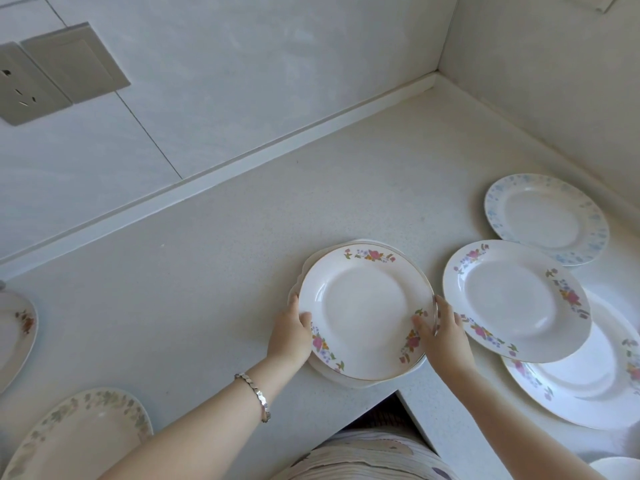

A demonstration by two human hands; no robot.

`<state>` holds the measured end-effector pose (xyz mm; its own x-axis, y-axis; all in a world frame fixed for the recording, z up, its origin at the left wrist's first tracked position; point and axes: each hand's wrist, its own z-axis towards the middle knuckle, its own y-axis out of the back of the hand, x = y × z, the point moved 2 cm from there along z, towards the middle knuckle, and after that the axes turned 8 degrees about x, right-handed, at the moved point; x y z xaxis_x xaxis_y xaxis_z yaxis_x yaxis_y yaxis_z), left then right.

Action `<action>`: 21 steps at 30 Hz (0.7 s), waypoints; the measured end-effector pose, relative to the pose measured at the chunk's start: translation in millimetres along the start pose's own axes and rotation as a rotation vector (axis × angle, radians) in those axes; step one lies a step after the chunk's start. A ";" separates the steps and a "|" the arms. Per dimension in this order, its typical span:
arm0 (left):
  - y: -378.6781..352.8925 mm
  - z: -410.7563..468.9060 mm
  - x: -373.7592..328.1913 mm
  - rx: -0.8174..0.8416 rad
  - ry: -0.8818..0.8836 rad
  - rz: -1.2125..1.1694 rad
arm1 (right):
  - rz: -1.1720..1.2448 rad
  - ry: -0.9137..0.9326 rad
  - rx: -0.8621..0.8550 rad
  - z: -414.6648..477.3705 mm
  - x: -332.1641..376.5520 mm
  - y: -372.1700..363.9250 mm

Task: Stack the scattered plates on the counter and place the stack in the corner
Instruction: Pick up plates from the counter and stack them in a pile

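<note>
Far left on the wall: a grey socket plate (52,76). Below it, at the left edge of the white counter (214,271), a partly cropped plate with a brown motif (15,330); nearer, a leaf-rimmed plate (83,434), also cut off by the frame. Left wrist with a silver bracelet (254,396). Left hand (291,336) closed on the left rim of a small stack of plates (363,315), thumb on top, fingers beneath. Top plate pink-flowered, at least one more visible under it, stack at the near counter edge. Right hand (441,336) gripping the stack's right rim likewise. Just right, a pink-flowered plate (516,299) lying partly on a larger floral plate (588,379). Farther right, a blue-patterned plate (547,216) near the side wall. Far corner of the counter (433,81) well apart from the stack.
</note>
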<state>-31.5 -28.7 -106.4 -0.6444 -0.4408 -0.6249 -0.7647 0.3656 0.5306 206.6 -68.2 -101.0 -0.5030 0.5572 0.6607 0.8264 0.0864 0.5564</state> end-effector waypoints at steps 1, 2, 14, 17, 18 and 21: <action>-1.5 -0.2 0.7 -0.008 0.016 0.030 | 0.004 0.011 0.005 0.7 0.2 -0.2; -2.9 0.1 1.9 -0.021 0.028 0.051 | -0.007 0.018 0.012 1.6 0.2 0.0; 10.2 -7.3 -8.9 0.020 -0.019 0.080 | -0.458 0.217 -0.053 -5.6 30.2 0.0; 36.7 -9.8 -5.9 -0.010 -0.039 0.105 | -0.489 0.348 0.205 -14.3 66.9 -17.7; 48.3 -13.7 0.6 -0.043 -0.046 0.097 | -0.453 0.328 0.348 -19.6 79.0 -27.2; 87.2 -34.0 36.7 -0.167 -0.070 0.044 | -0.435 0.309 0.637 -41.8 112.8 -70.9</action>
<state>-121.7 -40.9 -63.6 -0.6805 -0.3675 -0.6339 -0.7279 0.2394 0.6426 80.6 -46.0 -44.9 -0.7809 0.1221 0.6126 0.4801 0.7447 0.4636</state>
